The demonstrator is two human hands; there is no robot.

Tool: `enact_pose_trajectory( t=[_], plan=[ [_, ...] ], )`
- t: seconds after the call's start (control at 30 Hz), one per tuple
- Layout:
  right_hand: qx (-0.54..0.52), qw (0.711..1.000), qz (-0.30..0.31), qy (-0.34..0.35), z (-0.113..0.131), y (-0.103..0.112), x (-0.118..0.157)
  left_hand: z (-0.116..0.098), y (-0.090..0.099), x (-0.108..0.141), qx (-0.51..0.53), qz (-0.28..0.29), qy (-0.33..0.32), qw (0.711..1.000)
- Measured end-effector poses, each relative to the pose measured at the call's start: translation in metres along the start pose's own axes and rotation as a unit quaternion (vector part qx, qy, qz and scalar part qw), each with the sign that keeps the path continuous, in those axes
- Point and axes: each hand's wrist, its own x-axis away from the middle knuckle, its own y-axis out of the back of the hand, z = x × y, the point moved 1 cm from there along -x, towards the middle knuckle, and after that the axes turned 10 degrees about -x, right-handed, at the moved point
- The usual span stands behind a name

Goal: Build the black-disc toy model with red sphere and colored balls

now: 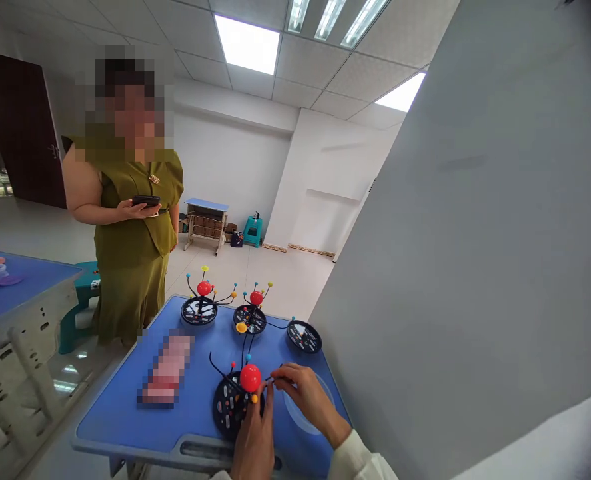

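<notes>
You're apparently fitting a thin dark rod (268,381), pinched by the fingers of your right hand (305,397), beside a glossy red ball (250,377) above the blue tabletop (115,420); next, steady your left hand (253,437) (its grip unclear).

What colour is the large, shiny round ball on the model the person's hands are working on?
The large, shiny round ball is bright red, seen best in the head view.

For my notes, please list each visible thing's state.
Ceiling lights: on
Door: open or shut unclear
Phone: held by standing person
Back-left model: standing, red ball on
Back-middle model: standing, red ball on
Back-right base: no red ball
Near model: red ball on
Left hand: at near model
Right hand: pinching thin stem
</notes>
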Motion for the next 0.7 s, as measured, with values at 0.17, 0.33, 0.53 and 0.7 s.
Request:
enact_pose_trajectory(
  t=[0.17,0.33,0.53,0.7],
  plan=[
    [0.024,1.000,0.007,-0.010,0.001,0.001,0.002,0.001,0.004,-0.002,-0.065,-0.067,-0.011,0.996],
    [0.038,0.999,0.032,0.004,0.005,0.004,0.004,-0.002,0.012,-0.017,-0.061,-0.147,0.002,0.987],
    [0.061,0.997,0.051,0.012,0.008,0.006,0.006,0.001,0.016,-0.029,-0.012,-0.137,-0.014,0.990],
    [0.086,0.994,0.061,0.006,0.010,0.005,0.005,0.004,0.017,-0.029,0.027,-0.132,-0.036,0.990]
  ],
)
